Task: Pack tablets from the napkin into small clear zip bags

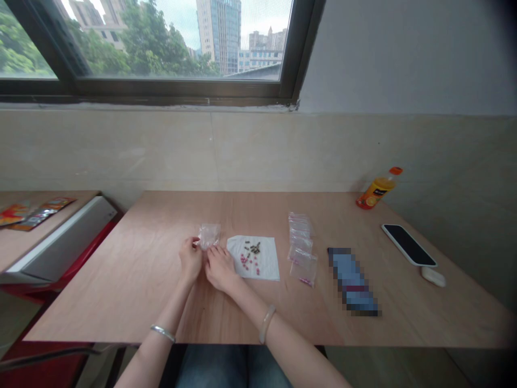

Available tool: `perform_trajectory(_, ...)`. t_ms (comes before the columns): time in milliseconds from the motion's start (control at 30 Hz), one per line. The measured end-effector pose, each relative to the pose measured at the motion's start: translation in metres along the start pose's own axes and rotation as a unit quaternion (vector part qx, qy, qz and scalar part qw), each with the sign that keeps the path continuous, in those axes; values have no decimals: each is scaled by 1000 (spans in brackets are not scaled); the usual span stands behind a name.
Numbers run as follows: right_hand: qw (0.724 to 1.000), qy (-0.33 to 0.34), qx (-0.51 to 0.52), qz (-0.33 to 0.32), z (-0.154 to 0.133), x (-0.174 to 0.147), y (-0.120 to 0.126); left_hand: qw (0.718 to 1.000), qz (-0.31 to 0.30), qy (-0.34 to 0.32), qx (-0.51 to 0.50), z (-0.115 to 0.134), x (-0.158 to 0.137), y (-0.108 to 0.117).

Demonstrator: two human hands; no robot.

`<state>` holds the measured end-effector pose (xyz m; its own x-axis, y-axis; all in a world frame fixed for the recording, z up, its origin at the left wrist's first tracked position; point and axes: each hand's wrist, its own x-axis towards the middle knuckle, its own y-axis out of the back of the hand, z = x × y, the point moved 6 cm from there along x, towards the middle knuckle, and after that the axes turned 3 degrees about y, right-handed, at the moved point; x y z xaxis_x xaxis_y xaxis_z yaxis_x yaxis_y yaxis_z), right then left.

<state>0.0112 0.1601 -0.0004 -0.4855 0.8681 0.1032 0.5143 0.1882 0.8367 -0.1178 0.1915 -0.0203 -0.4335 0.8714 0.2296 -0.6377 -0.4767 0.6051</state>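
Observation:
A small clear plastic zip bag [209,235] lies on the wooden table in front of me. My left hand [190,260] pinches its left edge between thumb and fingers. Resting palm down, my right hand [220,268] has its fingers laid out over the bag's near edge. Just right of that hand is a white paper sheet [269,264]. On the sheet are several dark greenish-brown pieces [255,248] and several small pink pieces [244,260], too small to identify. What lies under my right fingers is hidden.
Overlapping clear zip bags [301,242] form a column right of the sheet. Farther right are a pixelated phone-shaped item [353,283], a phone [409,245], a white case [433,276] and an orange drink bottle [375,192]. Packets [44,213] lie on another surface at left.

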Motion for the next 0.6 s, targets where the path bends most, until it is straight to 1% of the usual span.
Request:
perform_trajectory(67,1000,2,-4,1,-1,2,0,999,-11,-36,11,7,1,-7)
perform_trajectory(133,1000,5,-6,-5,-1,3,-2,992,-65,-93,45,17,2,-21)
perform_trajectory(200,1000,9,-5,-11,-1,3,-1,979,-124,-140,82,24,4,-35)
perform_trajectory(267,999,37,-6,-14,-2,0,5,968,-156,-157,113,27,7,-43)
perform_trajectory(333,996,87,-8,-8,0,-8,22,957,-176,-167,157,29,9,-46)
perform_trajectory(367,994,112,-10,1,5,-13,36,949,-187,-173,188,30,9,-47)
perform_trajectory(400,992,121,-14,25,16,-19,54,939,-196,-180,217,31,8,-47)
perform_trajectory(467,990,106,-39,90,52,-34,98,926,-201,-186,259,34,7,-48)
perform_trajectory(500,987,87,-57,125,76,-43,123,923,-200,-187,272,35,7,-49)
perform_trajectory(567,978,29,-97,181,135,-66,171,918,-196,-181,293,35,7,-52)
perform_trajectory(600,971,-19,-115,208,170,-81,194,916,-196,-176,303,34,7,-54)
